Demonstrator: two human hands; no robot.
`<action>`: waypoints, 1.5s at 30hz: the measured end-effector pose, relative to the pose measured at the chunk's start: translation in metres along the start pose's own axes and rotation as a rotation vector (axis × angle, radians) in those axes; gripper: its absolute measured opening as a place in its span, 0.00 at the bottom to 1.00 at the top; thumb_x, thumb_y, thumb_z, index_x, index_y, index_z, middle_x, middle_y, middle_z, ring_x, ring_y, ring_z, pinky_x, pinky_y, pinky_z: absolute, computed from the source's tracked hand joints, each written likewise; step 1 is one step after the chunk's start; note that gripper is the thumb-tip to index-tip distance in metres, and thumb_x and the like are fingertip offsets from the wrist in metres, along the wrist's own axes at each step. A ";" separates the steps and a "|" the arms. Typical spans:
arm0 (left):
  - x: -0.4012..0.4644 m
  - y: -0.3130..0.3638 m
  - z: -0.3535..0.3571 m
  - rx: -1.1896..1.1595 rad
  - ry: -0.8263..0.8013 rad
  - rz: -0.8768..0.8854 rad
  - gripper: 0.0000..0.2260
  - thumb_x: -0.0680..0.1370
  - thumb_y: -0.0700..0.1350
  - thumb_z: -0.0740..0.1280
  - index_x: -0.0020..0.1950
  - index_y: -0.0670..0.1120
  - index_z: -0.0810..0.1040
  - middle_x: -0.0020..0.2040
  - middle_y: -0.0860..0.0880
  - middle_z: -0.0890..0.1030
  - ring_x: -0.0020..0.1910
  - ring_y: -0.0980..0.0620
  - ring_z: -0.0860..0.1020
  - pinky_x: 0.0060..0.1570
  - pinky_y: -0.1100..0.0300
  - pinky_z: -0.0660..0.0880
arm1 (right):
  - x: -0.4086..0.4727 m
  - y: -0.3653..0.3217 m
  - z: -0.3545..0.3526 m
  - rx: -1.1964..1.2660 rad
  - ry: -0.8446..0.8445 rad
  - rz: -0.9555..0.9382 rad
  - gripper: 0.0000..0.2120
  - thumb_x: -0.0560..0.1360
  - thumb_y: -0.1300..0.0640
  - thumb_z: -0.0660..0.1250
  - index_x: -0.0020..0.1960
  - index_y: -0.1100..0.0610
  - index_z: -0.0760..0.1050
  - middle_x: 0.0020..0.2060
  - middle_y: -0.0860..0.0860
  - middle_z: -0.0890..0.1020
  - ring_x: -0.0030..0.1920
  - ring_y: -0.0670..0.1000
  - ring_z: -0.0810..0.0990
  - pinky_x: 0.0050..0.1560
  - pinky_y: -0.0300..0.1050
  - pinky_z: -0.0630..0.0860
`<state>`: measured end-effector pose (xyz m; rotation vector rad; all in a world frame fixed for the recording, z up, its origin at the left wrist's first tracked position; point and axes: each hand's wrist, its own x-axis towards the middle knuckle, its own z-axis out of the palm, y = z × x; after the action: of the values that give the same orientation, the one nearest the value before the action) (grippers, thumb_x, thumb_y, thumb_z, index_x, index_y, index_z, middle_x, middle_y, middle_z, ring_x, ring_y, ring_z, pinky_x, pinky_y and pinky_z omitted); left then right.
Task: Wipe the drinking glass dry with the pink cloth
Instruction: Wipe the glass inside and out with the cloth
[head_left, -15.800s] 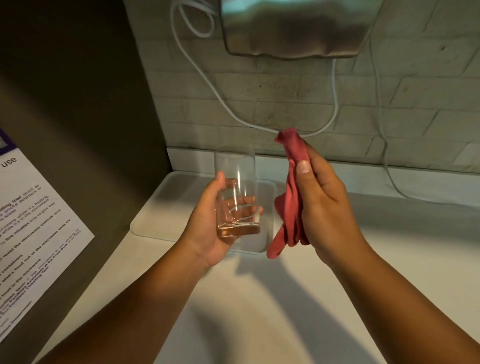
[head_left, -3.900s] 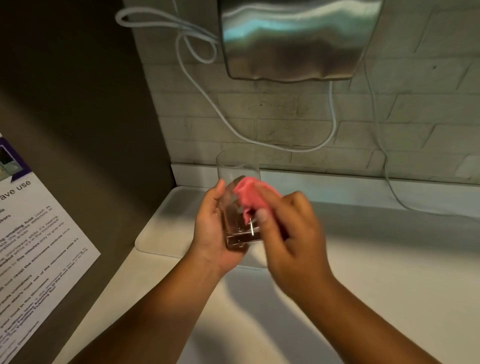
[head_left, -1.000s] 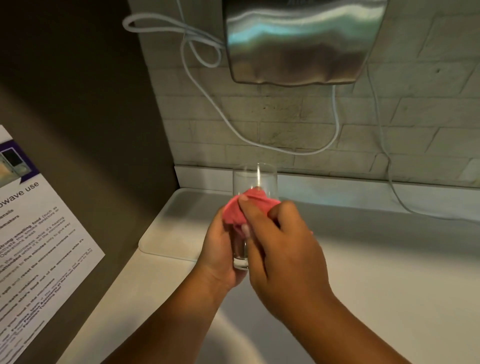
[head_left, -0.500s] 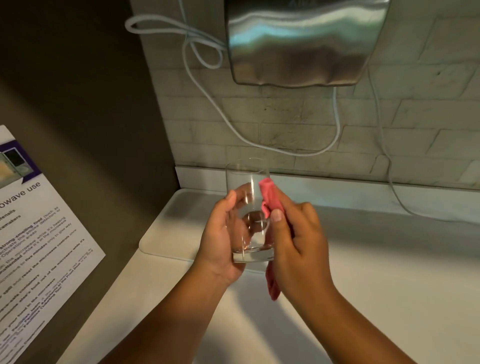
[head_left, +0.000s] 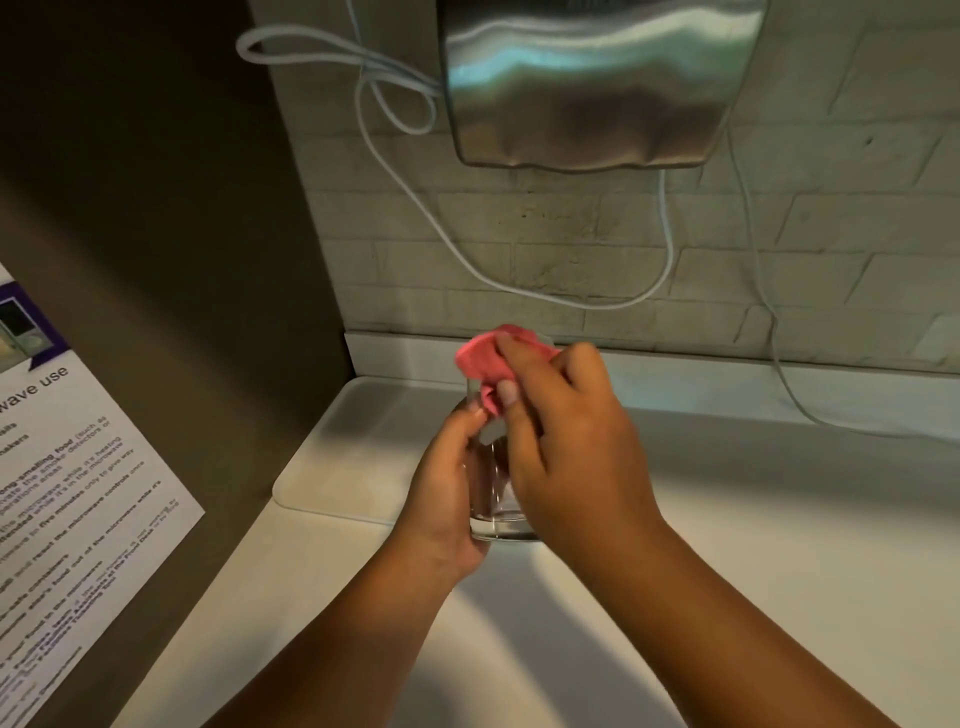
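A clear drinking glass stands upright above the white counter, gripped around its lower left side by my left hand. My right hand covers the glass from the right and front and pinches the bunched pink cloth against the rim. The cloth sits over the top of the glass, thumb and fingers clamped on it. Most of the glass wall is hidden behind my right hand; only the base and a strip of the left side show.
A white tray lies on the counter behind the hands, against the brick wall. A metal hand dryer hangs above with white cables looping down. A dark side panel with a printed notice stands at the left.
The cloth has moved from the glass's right side up onto its rim, and my right hand now covers the front of the glass. My left hand keeps its grip.
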<state>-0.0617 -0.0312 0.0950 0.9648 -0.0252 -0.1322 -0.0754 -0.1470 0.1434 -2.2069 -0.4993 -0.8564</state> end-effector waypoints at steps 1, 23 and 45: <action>0.002 -0.003 -0.003 0.002 0.007 0.023 0.16 0.76 0.55 0.70 0.58 0.48 0.88 0.53 0.43 0.88 0.51 0.45 0.86 0.48 0.51 0.82 | 0.002 0.004 0.002 0.085 0.036 0.063 0.20 0.82 0.49 0.58 0.72 0.49 0.73 0.48 0.47 0.71 0.42 0.44 0.73 0.39 0.36 0.74; -0.003 0.002 -0.003 -0.025 0.032 -0.056 0.19 0.78 0.57 0.67 0.56 0.45 0.88 0.52 0.42 0.88 0.54 0.45 0.87 0.47 0.55 0.83 | -0.025 -0.007 0.002 -0.020 -0.045 -0.030 0.20 0.82 0.48 0.56 0.70 0.49 0.75 0.46 0.43 0.68 0.40 0.44 0.72 0.35 0.34 0.71; -0.010 0.017 0.006 -0.244 0.045 0.028 0.26 0.72 0.55 0.72 0.66 0.43 0.80 0.51 0.40 0.83 0.48 0.35 0.85 0.46 0.48 0.83 | -0.017 0.033 -0.026 0.518 0.212 0.405 0.13 0.84 0.54 0.61 0.62 0.40 0.79 0.45 0.50 0.76 0.43 0.45 0.79 0.42 0.34 0.75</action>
<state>-0.0708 -0.0250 0.1123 0.7234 0.0181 -0.0855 -0.0798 -0.1897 0.1299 -1.6391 -0.1360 -0.6420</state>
